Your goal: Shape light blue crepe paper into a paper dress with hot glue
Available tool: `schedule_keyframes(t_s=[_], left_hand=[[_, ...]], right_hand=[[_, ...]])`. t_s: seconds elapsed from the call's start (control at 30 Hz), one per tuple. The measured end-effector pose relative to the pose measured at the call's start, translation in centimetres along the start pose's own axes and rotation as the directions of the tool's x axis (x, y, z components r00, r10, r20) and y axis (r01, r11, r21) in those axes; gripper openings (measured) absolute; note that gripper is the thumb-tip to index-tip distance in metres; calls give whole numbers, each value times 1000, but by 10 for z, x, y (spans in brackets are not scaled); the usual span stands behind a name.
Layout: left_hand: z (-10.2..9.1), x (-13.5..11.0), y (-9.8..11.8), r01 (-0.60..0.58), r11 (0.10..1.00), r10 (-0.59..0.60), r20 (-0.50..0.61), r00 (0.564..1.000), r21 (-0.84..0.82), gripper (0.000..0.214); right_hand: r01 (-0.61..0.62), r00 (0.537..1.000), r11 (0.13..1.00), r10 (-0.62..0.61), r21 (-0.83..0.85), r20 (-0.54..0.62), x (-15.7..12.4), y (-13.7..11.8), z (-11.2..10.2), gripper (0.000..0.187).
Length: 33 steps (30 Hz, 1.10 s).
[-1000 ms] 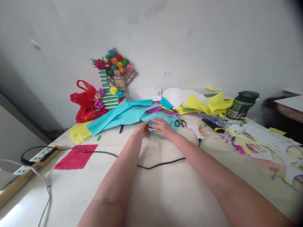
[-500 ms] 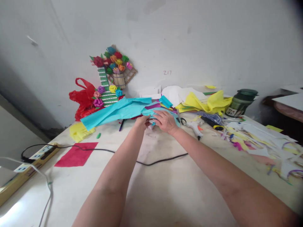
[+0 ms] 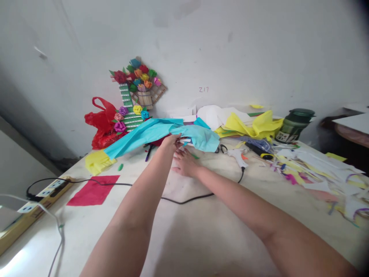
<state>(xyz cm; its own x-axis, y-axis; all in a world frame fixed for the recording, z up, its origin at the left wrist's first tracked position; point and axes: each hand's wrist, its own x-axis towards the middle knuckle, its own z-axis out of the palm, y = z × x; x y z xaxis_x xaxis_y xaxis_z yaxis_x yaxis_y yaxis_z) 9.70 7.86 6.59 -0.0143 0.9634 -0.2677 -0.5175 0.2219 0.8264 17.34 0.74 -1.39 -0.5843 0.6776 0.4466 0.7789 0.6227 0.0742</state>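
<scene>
A long sheet of light blue crepe paper (image 3: pixel 144 132) spreads over other papers near the back of the table. My left hand (image 3: pixel 171 141) is closed on the lifted near edge of this sheet, around its middle. Just below, my right hand (image 3: pixel 186 163) lies low over the tabletop with its fingers apart and nothing visible in it. Its fingertips reach toward the gap under the raised paper, where small white and blue bits show. What lies deeper under the sheet is hidden.
A white glue gun (image 3: pixel 236 156) and black-handled scissors (image 3: pixel 223 149) lie right of the hands. A black cord (image 3: pixel 187 201) crosses the table. Paper scraps (image 3: pixel 314 173) and a green jar (image 3: pixel 295 125) are at right. Left are a red square (image 3: pixel 93 190), power strip (image 3: pixel 43 200) and paper-flower craft (image 3: pixel 134 111).
My right hand has let go of the blue paper and moved down toward me onto the table. My left hand has shifted slightly up and left, and the sheet's right part now hangs lower.
</scene>
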Motion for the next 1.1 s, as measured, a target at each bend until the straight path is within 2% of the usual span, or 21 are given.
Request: schedule_keyframes(t_s=[0.07, 0.17, 0.27, 0.37, 0.43, 0.53, 0.6, 0.7, 0.77, 0.83, 0.87, 0.9, 0.97, 1.03, 1.1], left_hand=[[1, -1, 1, 17, 999, -18, 4, 1000, 44, 9], [1, -2, 2, 33, 995, -34, 7, 999, 93, 8], [1, -5, 4, 46, 993, -45, -5, 999, 113, 8], [1, -7, 8, 64, 990, -61, -27, 998, 124, 9], [2, -9, 10, 68, 990, -64, -39, 997, 126, 8], [5, -11, 12, 70, 989, -65, -49, 997, 127, 8], [6, -12, 12, 69, 990, -63, -54, 997, 127, 10], [6, -12, 10, 68, 990, -61, -57, 997, 123, 13], [5, -12, 8, 67, 991, -61, -53, 997, 118, 12], [3, -11, 5, 64, 991, -59, -51, 997, 117, 11], [2, -11, 3, 60, 991, -54, -51, 997, 117, 10], [1, -11, 1, 51, 992, -45, -48, 998, 118, 9], [-1, -12, -5, 20, 993, -15, -43, 999, 118, 8], [-4, -14, -14, -18, 993, 22, -40, 999, 114, 8], [-6, -18, -24, -47, 994, 51, -36, 998, 99, 9]], right_hand=[[31, 998, 1000, -31, -2, 53, 16, -6, 8, 47], [20, 975, 1000, -21, 9, 221, 31, -7, 19, 48], [-109, 956, 994, 114, -33, 270, 29, 10, 23, 54], [-256, 924, 964, 266, -71, 276, 14, 32, 17, 58], [-360, 859, 927, 374, -106, 351, 2, 39, 9, 61], [-471, 765, 849, 528, -238, 370, -10, 38, -7, 62], [-469, 739, 819, 569, -331, 362, -12, 34, -16, 54], [-451, 766, 828, 551, -334, 331, -7, 30, -23, 42], [-422, 827, 862, 493, -282, 270, -3, 30, -19, 44], [-334, 902, 921, 374, -200, 215, -1, 32, -10, 50], [-280, 929, 949, 306, -146, 208, -1, 34, -4, 50], [-276, 933, 956, 292, -101, 210, -1, 36, 1, 51], [-354, 898, 934, 351, -38, 266, -5, 40, 9, 54], [-487, 831, 873, 475, -34, 290, -12, 43, 11, 59], [-598, 766, 800, 588, -47, 259, -22, 44, 7, 64]])
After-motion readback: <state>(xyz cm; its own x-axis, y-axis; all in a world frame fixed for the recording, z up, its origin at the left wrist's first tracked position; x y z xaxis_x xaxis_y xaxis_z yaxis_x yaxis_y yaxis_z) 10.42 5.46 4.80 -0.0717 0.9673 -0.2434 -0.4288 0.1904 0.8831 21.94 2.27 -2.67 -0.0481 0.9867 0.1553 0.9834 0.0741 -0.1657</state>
